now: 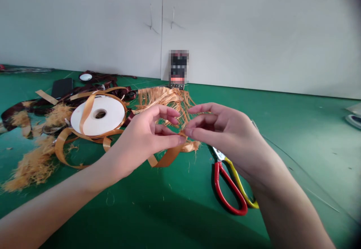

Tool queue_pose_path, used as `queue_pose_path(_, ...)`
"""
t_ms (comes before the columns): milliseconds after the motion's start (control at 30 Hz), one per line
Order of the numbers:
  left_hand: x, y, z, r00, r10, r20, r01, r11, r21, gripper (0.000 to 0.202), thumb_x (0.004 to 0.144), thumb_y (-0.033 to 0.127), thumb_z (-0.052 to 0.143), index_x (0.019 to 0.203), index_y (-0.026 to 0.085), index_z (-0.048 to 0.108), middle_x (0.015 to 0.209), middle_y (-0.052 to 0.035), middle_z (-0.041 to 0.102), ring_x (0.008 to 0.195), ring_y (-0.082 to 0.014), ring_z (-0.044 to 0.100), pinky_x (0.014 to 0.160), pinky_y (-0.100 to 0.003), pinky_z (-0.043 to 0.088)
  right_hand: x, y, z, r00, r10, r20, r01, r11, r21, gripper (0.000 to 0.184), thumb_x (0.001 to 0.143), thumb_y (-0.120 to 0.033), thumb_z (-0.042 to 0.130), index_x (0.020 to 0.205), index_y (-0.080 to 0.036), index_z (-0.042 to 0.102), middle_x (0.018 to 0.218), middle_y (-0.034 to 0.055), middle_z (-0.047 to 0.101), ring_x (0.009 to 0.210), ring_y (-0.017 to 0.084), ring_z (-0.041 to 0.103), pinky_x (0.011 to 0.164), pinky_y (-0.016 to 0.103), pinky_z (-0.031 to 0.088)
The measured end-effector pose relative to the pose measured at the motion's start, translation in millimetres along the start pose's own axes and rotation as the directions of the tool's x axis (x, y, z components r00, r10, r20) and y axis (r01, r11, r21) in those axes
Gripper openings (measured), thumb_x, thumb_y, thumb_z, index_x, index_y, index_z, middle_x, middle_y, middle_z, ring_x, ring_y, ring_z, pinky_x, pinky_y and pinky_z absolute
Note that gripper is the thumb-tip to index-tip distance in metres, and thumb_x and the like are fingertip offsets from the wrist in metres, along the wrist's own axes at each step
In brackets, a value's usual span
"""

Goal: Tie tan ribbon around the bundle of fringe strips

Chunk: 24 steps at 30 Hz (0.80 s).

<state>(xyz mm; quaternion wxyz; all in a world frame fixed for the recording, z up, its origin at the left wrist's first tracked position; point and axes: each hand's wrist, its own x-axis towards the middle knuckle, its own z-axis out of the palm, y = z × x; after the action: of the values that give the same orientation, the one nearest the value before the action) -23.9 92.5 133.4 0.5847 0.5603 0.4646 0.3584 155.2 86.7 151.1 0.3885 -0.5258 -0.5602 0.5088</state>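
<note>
From here the picture comes through bright and soft, with even, pale light on the wall (84, 23) and no hard glare. Left of the scissors (225, 181), a broad, soft-edged shadow darkens the green mat (296, 136), while a pale sheen spreads across the mat to their right. The frayed ribbon (166, 102) stays reasonably sharp, though its finest strands blur a little. Up and left of the scissors, a pixelated block (178, 68) hides whatever stands there. Far above and right of them, the corner falls into a dark, smeared vignette, and the lens bends the view near the edges.
</note>
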Motion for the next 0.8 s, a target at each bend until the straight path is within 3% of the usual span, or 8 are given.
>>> queue_pose_path(167,-0.2,-0.4,-1.2,1.0,0.0,-0.03,0.0,1.0,0.007,0.041,0.07,0.025,0.079,0.104,0.022,0.056,0.107,0.0006,0.059,0.077,-0.0119,0.066,0.066,-0.023,0.054,0.6,-0.6,1.6,0.996,-0.031,-0.089,0.031,1.0,-0.001,0.031,0.07,-0.02,0.073,0.097,-0.02,0.057,0.082,0.0003,0.07,0.073,0.014,0.066,0.06,0.026,0.052)
queue_pose_path(400,-2.3,4.2,3.7,1.0,-0.021,0.017,0.02,0.999,0.049,0.041,0.069,0.025,0.079,0.102,0.022,0.056,0.107,-0.0024,0.064,0.075,-0.0132,0.067,0.063,-0.022,0.054,-0.4,-2.2,4.9,0.997,0.005,0.079,0.007,0.989,-0.147,0.025,0.07,-0.015,0.066,0.093,-0.02,0.058,0.076,-0.0006,0.069,0.069,0.013,0.063,0.059,0.025,0.051)
queue_pose_path(600,-2.3,5.8,8.5,0.999,-0.016,-0.033,0.019,0.996,0.083,0.04,0.067,0.021,0.078,0.099,0.02,0.056,0.105,-0.0023,0.063,0.072,-0.0119,0.067,0.062,-0.021,0.053,-3.9,-1.3,7.9,0.997,-0.048,-0.067,0.03,0.967,-0.254,0.029,0.063,-0.013,0.065,0.087,-0.022,0.051,0.071,-0.0012,0.067,0.067,0.015,0.062,0.054,0.027,0.049)
queue_pose_path(800,-1.7,-1.5,5.7,0.999,0.005,-0.045,0.0,0.994,0.111,0.041,0.069,0.025,0.078,0.102,0.021,0.055,0.108,-0.0031,0.063,0.074,-0.0132,0.067,0.064,-0.023,0.052,-0.3,-1.5,3.3,0.954,-0.12,-0.276,0.072,0.981,-0.179,0.028,0.067,-0.017,0.067,0.086,-0.023,0.048,0.073,0.0001,0.065,0.068,0.016,0.061,0.06,0.031,0.049)
